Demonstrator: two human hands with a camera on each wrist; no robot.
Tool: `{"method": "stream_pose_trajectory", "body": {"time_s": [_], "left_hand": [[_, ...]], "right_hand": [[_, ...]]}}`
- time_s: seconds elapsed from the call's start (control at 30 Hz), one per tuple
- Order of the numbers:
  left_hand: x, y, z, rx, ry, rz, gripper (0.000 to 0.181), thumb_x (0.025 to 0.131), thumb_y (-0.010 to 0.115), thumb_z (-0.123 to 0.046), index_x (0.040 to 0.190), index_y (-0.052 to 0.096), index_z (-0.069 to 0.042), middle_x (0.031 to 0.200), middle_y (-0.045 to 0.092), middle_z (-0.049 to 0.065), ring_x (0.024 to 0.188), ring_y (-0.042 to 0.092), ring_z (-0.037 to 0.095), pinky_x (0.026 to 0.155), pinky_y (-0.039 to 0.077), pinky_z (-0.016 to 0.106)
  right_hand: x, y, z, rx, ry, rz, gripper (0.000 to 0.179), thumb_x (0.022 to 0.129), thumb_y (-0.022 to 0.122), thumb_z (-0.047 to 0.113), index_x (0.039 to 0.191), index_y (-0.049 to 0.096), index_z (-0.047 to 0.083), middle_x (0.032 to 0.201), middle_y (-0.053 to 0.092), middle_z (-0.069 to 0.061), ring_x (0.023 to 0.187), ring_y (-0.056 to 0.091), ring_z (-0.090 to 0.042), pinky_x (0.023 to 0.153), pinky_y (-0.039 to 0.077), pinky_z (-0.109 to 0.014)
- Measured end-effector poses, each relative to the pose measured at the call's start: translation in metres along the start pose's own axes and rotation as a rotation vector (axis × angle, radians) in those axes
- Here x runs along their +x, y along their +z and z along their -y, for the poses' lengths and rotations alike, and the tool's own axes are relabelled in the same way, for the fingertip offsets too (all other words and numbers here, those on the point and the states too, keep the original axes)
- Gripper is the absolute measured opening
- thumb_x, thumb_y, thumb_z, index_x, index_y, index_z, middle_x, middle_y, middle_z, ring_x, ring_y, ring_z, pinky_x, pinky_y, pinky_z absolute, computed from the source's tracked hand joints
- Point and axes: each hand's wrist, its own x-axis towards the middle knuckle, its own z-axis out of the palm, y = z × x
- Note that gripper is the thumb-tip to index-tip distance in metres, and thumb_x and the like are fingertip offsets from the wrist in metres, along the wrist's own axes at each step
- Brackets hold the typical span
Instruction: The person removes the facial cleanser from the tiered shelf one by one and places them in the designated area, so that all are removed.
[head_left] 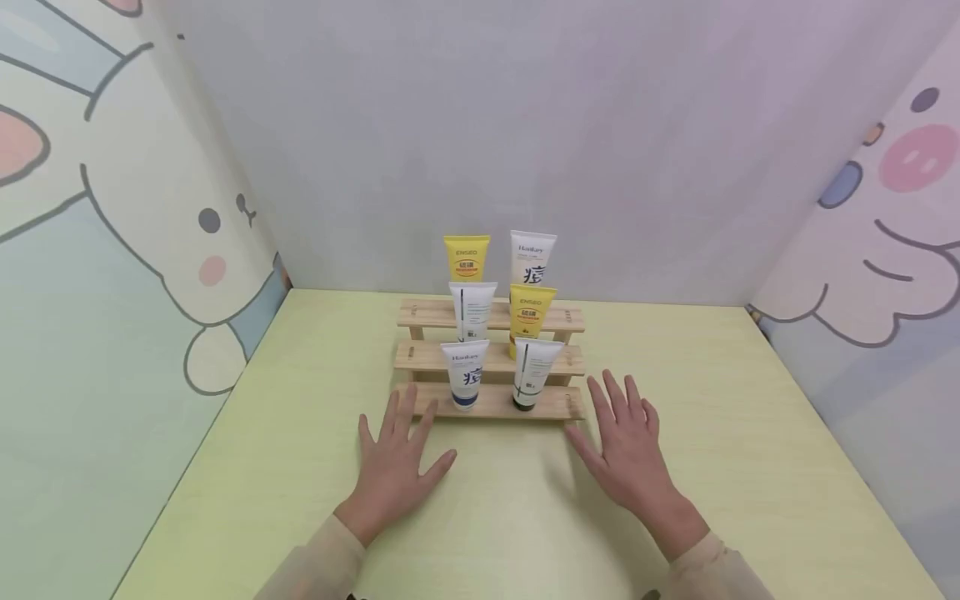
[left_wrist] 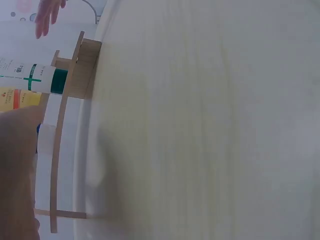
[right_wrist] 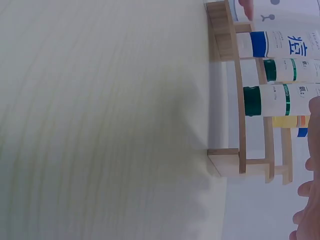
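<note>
A three-step wooden rack [head_left: 491, 402] stands on the table with two squeeze tubes on each step. On the bottom step are a white tube with a blue cap [head_left: 466, 375] and a white tube with a dark green cap [head_left: 536, 372]. The middle step holds a white tube [head_left: 472, 311] and a yellow tube [head_left: 529, 315]; the top step, a yellow tube [head_left: 467, 257] and a white tube [head_left: 532, 258]. My left hand [head_left: 396, 469], fingers spread, is at the rack's front left corner. Near the front right corner is my right hand [head_left: 628, 446], its fingers extended. Neither holds anything.
The pale yellow-green table [head_left: 495, 517] extends in front of the rack and to both sides. A plain back wall [head_left: 480, 150] rises behind it. Side panels with a cartoon rabbit [head_left: 172, 208] and a cartoon pig [head_left: 892, 217] flank the table.
</note>
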Motion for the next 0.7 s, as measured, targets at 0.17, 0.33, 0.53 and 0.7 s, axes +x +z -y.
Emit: {"method": "stream_pose_trajectory", "body": {"time_s": [0.17, 0.33, 0.53, 0.7], "left_hand": [[-0.003, 0.009, 0.003, 0.008, -0.012, 0.049, 0.077, 0.099, 0.059, -0.058, 0.161, 0.042, -0.016, 0.175, 0.019, 0.018, 0.161, 0.014, 0.045, 0.114, 0.012, 0.086], [-0.004, 0.011, 0.005, 0.029, -0.011, 0.097, 0.09, 0.092, 0.066, -0.064, 0.164, 0.037, -0.017, 0.176, 0.014, 0.017, 0.162, 0.009, 0.044, 0.114, 0.015, 0.086], [-0.004, 0.008, 0.004, -0.004, -0.015, 0.17, 0.108, 0.084, 0.076, -0.066, 0.167, 0.029, -0.017, 0.177, 0.005, 0.017, 0.162, 0.002, 0.045, 0.109, 0.025, 0.088], [-0.003, 0.011, 0.005, 0.002, -0.018, 0.187, 0.11, 0.083, 0.076, -0.068, 0.168, 0.026, -0.018, 0.178, 0.001, 0.016, 0.163, -0.001, 0.045, 0.108, 0.026, 0.088]], "right_hand": [[0.001, -0.007, -0.002, 0.007, -0.005, -0.029, 0.077, 0.104, 0.057, 0.045, 0.163, 0.031, 0.005, 0.17, 0.025, -0.024, 0.158, 0.015, -0.051, 0.117, 0.018, -0.069], [0.001, -0.015, -0.005, 0.021, -0.003, -0.049, 0.076, 0.104, 0.058, 0.044, 0.163, 0.031, 0.004, 0.17, 0.026, -0.024, 0.158, 0.015, -0.05, 0.117, 0.018, -0.068], [0.006, -0.028, -0.012, 0.073, -0.006, -0.098, 0.073, 0.105, 0.057, 0.039, 0.163, 0.03, 0.004, 0.169, 0.027, -0.024, 0.157, 0.016, -0.051, 0.116, 0.018, -0.069], [0.023, -0.049, -0.018, 0.161, -0.027, -0.148, 0.07, 0.106, 0.056, 0.036, 0.163, 0.03, 0.003, 0.168, 0.029, -0.025, 0.156, 0.022, -0.05, 0.112, 0.02, -0.071]]}}
